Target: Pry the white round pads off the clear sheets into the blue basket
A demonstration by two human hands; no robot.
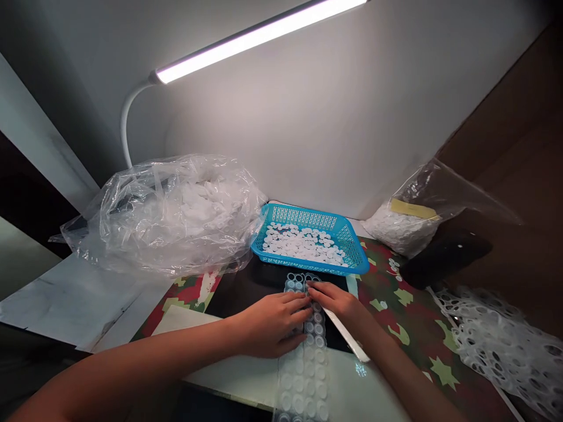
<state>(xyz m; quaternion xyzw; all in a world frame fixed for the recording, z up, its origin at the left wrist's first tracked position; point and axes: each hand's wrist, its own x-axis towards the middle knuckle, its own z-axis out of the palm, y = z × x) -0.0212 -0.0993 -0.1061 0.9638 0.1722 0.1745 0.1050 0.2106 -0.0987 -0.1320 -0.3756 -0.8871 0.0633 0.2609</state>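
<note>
A clear strip (310, 375) with rows of round white pieces in it runs from the table's front edge toward the basket. My left hand (277, 322) lies over its left side, fingers stretched out and resting on the rows. Close to the strip's far end is my right hand (336, 300), its fingertips bent down onto the pieces. From under that palm a slim white stick (352, 341) slants back toward me; the grip on it is partly hidden. Just beyond both hands stands a blue plastic basket (303, 266) with many small white discs (299, 241) inside.
On the left lies a large clear plastic bag (176, 217) with white contents. At the right are a bag of white pieces (396, 228), a black object (446, 255) and a heap of perforated white sheets (505, 346). A lit lamp (264, 41) hangs above.
</note>
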